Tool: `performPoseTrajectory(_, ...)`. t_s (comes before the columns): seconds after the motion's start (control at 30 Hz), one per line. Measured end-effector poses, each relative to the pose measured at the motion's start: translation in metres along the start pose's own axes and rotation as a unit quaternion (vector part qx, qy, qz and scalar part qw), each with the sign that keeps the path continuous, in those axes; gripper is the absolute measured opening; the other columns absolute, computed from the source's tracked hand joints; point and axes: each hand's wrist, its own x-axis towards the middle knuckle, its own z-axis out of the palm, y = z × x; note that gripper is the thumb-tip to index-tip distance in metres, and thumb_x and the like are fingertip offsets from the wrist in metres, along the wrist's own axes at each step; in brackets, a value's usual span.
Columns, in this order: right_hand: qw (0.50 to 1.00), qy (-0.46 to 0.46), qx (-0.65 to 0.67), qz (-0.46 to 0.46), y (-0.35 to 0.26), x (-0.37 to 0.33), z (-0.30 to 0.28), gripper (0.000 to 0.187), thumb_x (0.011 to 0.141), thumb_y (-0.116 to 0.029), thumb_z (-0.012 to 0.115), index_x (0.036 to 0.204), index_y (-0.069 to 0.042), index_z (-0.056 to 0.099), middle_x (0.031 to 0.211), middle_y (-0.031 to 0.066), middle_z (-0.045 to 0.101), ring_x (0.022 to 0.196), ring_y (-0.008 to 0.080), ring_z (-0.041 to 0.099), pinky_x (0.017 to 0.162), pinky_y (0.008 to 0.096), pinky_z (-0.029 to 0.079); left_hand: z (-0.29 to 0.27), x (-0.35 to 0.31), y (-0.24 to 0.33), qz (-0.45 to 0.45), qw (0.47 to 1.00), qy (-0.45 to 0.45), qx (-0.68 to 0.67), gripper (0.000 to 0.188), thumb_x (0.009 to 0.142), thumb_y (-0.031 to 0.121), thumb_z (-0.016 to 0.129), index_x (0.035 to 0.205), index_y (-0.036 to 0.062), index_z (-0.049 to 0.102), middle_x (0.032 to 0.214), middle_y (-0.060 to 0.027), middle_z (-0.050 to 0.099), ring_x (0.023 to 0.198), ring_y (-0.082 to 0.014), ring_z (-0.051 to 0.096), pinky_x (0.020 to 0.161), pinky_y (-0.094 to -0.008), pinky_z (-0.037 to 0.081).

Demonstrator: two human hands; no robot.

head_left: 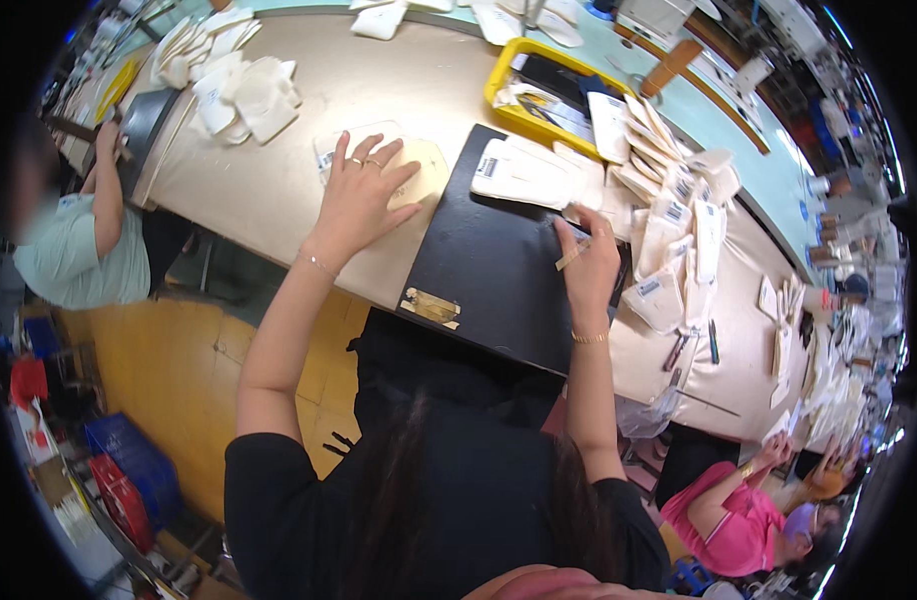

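Observation:
My left hand (359,205) lies with fingers spread on a pale yellow flat template (429,170) at the left edge of the black board (489,270). Under and behind it shows a white cut piece (389,130). Over the right part of the board, my right hand (591,265) is closed around a slim tan tool (571,256), whose exact kind I cannot make out. Just beyond that hand, several white cut pieces with a printed label (519,172) lie stacked across the board's far edge.
A yellow tray (499,75) with dark items stands at the back. Heaped white pieces (669,230) lie right of the board, others (254,95) at the far left. Pens (714,342) rest near the right front edge. Co-workers sit at left (89,240) and right (729,520).

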Motion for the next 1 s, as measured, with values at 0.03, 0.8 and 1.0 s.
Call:
performPoseTrajectory(0.03,1.000,-0.003,-0.001,0.031,-0.001,0.009,0.007,0.034,0.090,-0.023,0.078,0.112,-0.002,0.066,0.104,0.0134,0.069,0.094,0.0313,0.067,0.081,0.0394,0.053,0.002,0.000,0.009,0.024,0.999,0.020,-0.013,0.050,0.082,0.039,0.079,0.127,0.0218,0.070,0.145,-0.0087,0.056,0.139,-0.0307,0.045,0.124,-0.0552,0.020)
performPoseTrajectory(0.8,0.981,0.001,0.155,0.118,0.012,-0.101,-0.036,0.015,0.093,-0.004,0.071,0.095,0.002,0.057,0.095,0.0137,0.067,0.086,0.0256,0.066,0.080,0.0343,0.052,0.045,-0.036,0.117,0.192,0.952,-0.083,-0.225,0.054,0.077,0.036,0.083,0.126,0.0164,0.069,0.142,-0.0142,0.055,0.133,-0.0350,0.050,0.118,-0.0521,0.034)
performPoseTrajectory(1.0,0.946,-0.035,0.279,0.161,0.012,-0.109,-0.033,0.009,0.103,-0.005,0.057,0.109,0.001,0.056,0.103,0.0127,0.068,0.096,0.0185,0.068,0.085,0.0307,0.052,0.049,-0.030,0.120,0.197,0.950,-0.091,-0.224,0.056,0.075,0.033,0.084,0.127,0.0166,0.069,0.143,-0.0130,0.055,0.129,-0.0352,0.050,0.113,-0.0481,0.037)
